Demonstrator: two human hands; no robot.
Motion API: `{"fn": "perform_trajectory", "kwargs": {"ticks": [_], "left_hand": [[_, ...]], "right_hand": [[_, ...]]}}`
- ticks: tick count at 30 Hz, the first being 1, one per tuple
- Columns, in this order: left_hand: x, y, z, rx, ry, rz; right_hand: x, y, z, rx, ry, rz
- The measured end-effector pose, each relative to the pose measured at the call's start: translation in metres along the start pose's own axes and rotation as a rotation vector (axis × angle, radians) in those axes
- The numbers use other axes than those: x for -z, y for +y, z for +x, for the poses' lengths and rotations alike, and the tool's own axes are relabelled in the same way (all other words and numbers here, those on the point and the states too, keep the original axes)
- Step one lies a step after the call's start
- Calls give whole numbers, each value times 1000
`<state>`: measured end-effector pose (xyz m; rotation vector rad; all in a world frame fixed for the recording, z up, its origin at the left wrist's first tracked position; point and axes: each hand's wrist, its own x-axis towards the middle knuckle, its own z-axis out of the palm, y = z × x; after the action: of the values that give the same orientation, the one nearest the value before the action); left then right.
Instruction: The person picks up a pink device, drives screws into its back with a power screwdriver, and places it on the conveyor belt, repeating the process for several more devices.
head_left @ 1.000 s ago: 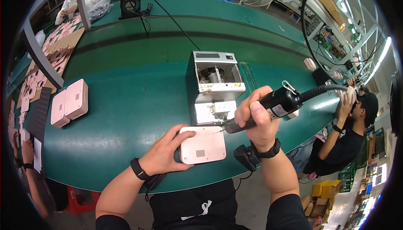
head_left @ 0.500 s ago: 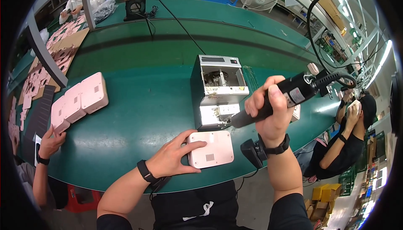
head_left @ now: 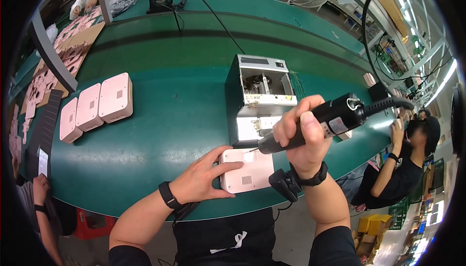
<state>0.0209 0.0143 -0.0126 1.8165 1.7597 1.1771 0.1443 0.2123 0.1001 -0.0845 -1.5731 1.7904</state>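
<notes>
My left hand (head_left: 201, 174) grips a pale pink plastic case (head_left: 257, 176) by its left side, the thumb along the near edge and fingers over the top. The case lies flat on the table with screw holes at its corners and a slotted vent. My right hand (head_left: 303, 132) is closed around a black corded electric screwdriver (head_left: 335, 115), tilted with its bit down to the left. The bit is over the case's far edge; whether it touches cannot be told. Just beyond the case stands a silver-and-black screw feeder (head_left: 259, 98), its lower front partly hidden by the screwdriver.
Three similar pink cases (head_left: 89, 107) stand in a row at the left on the green table (head_left: 160, 157). A co-worker's hand (head_left: 41, 188) rests at the left edge. Another person (head_left: 412, 159) sits at the right. The screwdriver's cable (head_left: 364, 33) hangs from above.
My right hand has brought the screwdriver left and down, its bit now over the case. The co-worker's hand at the left has withdrawn from the row of pink cases.
</notes>
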Motion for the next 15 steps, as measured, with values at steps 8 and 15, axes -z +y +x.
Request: {"fn": "perform_trajectory", "kwargs": {"ticks": [8, 15], "left_hand": [[1, -1, 1, 2, 13, 4], [1, -2, -2, 10, -1, 7]], "right_hand": [[-1, 4, -1, -11, -48, -15], [1, -5, 0, 1, -29, 7]]}}
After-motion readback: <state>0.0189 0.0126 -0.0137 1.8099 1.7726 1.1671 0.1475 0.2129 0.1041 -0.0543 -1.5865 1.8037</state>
